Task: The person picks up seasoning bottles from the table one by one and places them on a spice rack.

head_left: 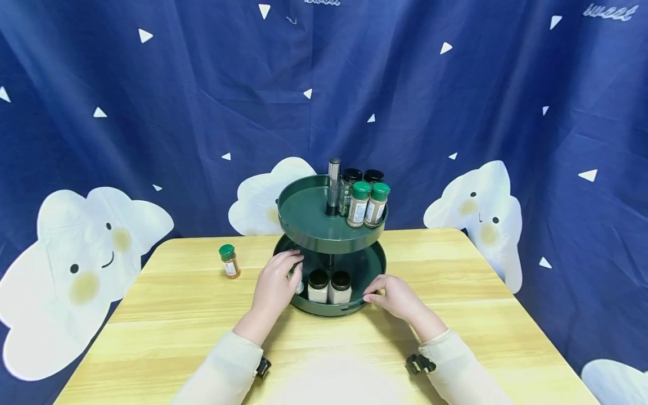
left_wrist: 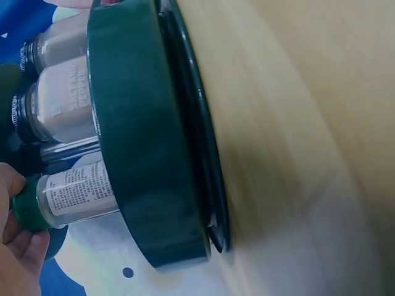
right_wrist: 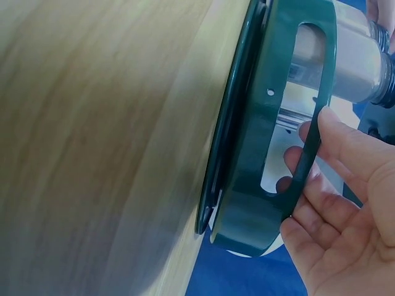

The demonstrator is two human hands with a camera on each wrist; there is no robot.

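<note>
My left hand pinches the green cap of a spice jar between thumb and fingers. That jar stands upright inside the lower tier of a dark green two-tier rack, at its left front; in the head view my hand mostly hides it. Beside it, two dark-lidded jars of pale powder stand at the front of the same tier. With my right hand I grip the lower tier's rim, thumb on top and fingers at the handle slot.
On the upper tier, right of the metal post, stand two green-capped jars and two black-capped ones. Another green-capped jar with orange-brown contents stands on the wooden table, left of the rack. A blue curtain hangs behind.
</note>
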